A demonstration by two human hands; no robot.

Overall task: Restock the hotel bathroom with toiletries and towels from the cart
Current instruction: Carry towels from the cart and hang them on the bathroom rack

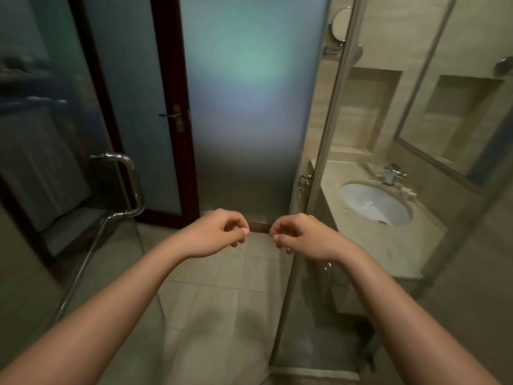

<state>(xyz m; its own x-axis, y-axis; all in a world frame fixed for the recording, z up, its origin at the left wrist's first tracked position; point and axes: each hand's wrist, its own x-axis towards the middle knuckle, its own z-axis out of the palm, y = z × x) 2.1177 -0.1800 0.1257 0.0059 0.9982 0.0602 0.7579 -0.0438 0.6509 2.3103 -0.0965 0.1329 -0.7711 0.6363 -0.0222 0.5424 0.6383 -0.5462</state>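
Neither grip holds anything that I can see: my left hand [219, 232] and right hand [302, 236] hang side by side over the floor tiles [222, 287], fingers loosely curled and empty. The cart, with its toiletries and towels, is out of view. I judge it lies ahead, beyond the frosted door [249, 107], both hands about equally near. The surface [388, 243] with the sink [374, 202] sits to my right behind a glass panel [319, 162], nearer the right hand. A dim shape [36, 162] at far left may be a towel, but it is too blurred to tell.
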